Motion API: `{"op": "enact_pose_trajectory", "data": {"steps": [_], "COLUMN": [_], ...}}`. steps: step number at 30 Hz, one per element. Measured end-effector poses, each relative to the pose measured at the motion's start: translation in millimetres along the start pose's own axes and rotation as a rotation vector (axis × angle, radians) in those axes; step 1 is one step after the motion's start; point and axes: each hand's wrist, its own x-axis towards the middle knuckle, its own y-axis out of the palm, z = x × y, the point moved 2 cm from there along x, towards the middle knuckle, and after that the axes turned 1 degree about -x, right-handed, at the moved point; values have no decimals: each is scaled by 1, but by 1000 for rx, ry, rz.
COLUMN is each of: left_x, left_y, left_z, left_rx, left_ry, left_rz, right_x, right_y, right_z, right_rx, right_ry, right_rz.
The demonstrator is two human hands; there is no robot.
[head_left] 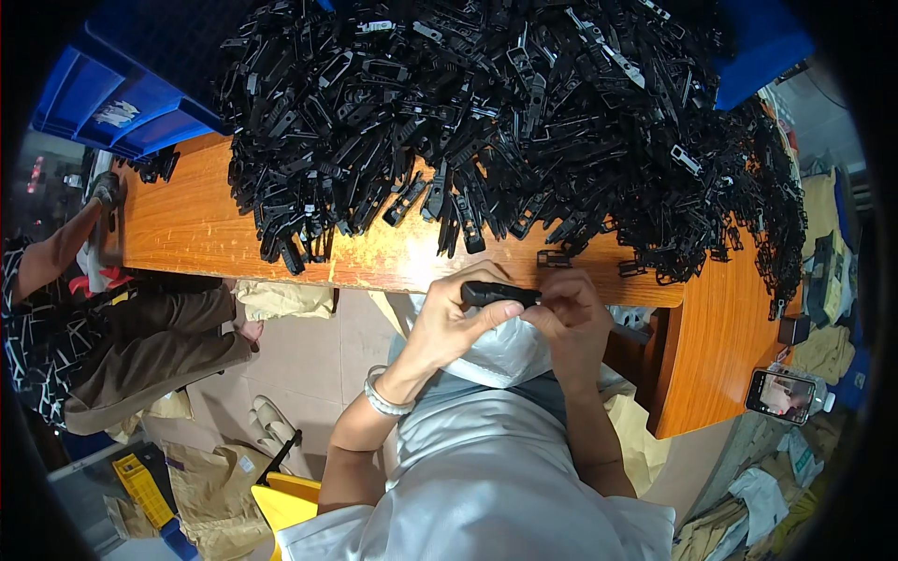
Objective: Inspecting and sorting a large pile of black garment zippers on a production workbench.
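Note:
My left hand is closed around a small black plastic part, long and narrow, held just in front of the table's near edge. At that part's right end, the fingers of my right hand are pinched together; whether they grip the same part or a smaller piece is hidden. Beyond my hands a great heap of similar black plastic parts covers the wooden table. One loose black frame-like piece lies near the edge, just past my right hand.
Blue crates stand at the back left, and another blue bin at the back right. A phone with a lit screen sits at the right table's edge. Another person sits at the left. Brown paper bags lie on the floor.

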Motion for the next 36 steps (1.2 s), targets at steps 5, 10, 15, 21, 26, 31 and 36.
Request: {"op": "enact_pose_trajectory", "data": {"steps": [5, 10, 15, 21, 26, 31, 36], "left_x": [-4, 15, 74, 131, 144, 101, 63], "left_y": [4, -13, -33, -34, -31, -34, -44], "left_z": [-2, 0, -31, -26, -23, -42, -31], "left_rx": [-80, 27, 817, 1723, 1829, 1406, 714], "left_ry": [28, -16, 489, 619, 605, 594, 246], "left_rz": [52, 309, -231, -341, -348, -501, -444], "right_x": [-3, -4, 0, -2, -2, 3, 9], "right_y": [0, 0, -9, -6, -10, -12, -8], "right_z": [3, -11, -11, -9, -7, -11, -16], "right_rx": [107, 120, 305, 275, 236, 256, 240], "right_ry": [51, 17, 82, 95, 96, 144, 125], "right_rz": [30, 10, -102, -105, -106, -145, -89]}}
